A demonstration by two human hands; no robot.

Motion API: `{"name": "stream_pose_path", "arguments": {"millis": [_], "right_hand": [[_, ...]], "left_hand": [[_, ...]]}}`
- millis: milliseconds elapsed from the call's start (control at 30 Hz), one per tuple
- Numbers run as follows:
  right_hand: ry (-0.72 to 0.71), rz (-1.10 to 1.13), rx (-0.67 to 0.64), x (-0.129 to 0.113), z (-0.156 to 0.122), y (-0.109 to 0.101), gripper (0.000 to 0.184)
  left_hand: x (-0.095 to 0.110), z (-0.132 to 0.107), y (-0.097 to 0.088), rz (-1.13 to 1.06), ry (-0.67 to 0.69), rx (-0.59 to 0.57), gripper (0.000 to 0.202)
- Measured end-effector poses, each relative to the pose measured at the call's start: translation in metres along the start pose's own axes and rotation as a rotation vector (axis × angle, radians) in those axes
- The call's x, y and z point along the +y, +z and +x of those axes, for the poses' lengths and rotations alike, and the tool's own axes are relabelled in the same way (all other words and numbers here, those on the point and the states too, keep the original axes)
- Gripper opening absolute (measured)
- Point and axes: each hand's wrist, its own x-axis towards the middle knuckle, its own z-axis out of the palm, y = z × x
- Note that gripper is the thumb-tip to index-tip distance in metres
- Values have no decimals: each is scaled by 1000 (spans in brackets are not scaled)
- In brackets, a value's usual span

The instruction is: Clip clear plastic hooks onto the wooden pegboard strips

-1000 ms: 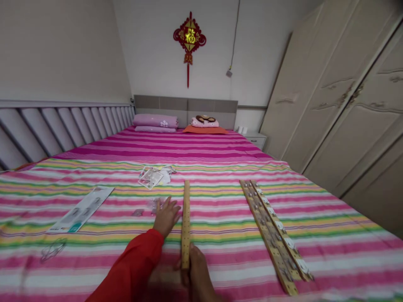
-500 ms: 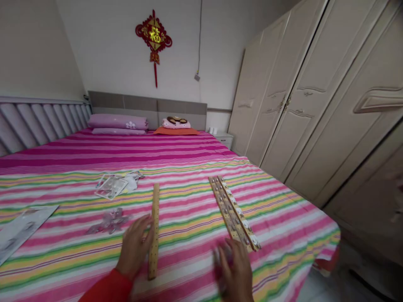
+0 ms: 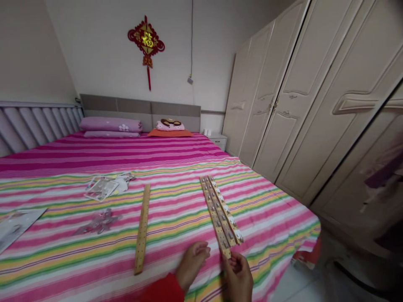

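My left hand is over the striped sheet, its fingers loosely bent and apart, with nothing visible in it. To its right, my right hand pinches the near end of a perforated wooden strip fitted with small metal and clear plastic pieces. Alongside lies another strip with white round pieces; the strips lie close together. Apart from both hands, a bare wooden strip with small holes rests on the sheet at the left.
Small clear plastic packets lie left of the bare strip. Beyond them are flat printed packs, and a long white package is at the far left. The bed's right edge slopes down toward the wardrobe.
My left hand has left the bare strip and moved right, toward the fitted strips. My right hand has come to the near end of one fitted strip. The view has turned slightly right.
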Motion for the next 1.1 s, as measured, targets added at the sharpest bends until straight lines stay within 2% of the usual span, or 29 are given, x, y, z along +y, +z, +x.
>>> {"name": "stream_pose_path", "arguments": {"millis": [100,233,300,367,467,600,667,733,800,900,1000,1100], "right_hand": [[120,24,-68,1,-5,-3,42],[202,144,-54,-1,-11,-3,49],[250,251,-88,-4,-12,-1,54],[334,351,-168,-7,-12,1,49],[489,444,-260,-13,-9,5,39],[581,479,-386,-24,-9,19,46],[618,477,-460,-30,-13,31,50],[640,460,-479,-34,-20,45,52],[633,436,-491,-37,-28,59,54],[611,437,-589,-41,-40,81,58],[639,473,-694,-51,-50,106,57],[652,524,-733,-64,-59,135,49]], "left_hand": [[4,10,12,-46,-26,25,60],[10,29,31,56,-26,80,44],[12,36,36,107,-16,87,37],[14,38,35,126,-17,66,36],[16,35,24,122,-43,17,40],[11,21,9,-7,-2,-63,48],[5,11,3,-116,16,-104,52],[-1,0,-4,-203,24,-129,55],[-4,-10,-13,-273,50,-115,55],[-3,-23,-31,-336,83,-54,54],[8,-34,-54,-360,106,7,52],[24,-46,-80,-400,136,75,50]]}}
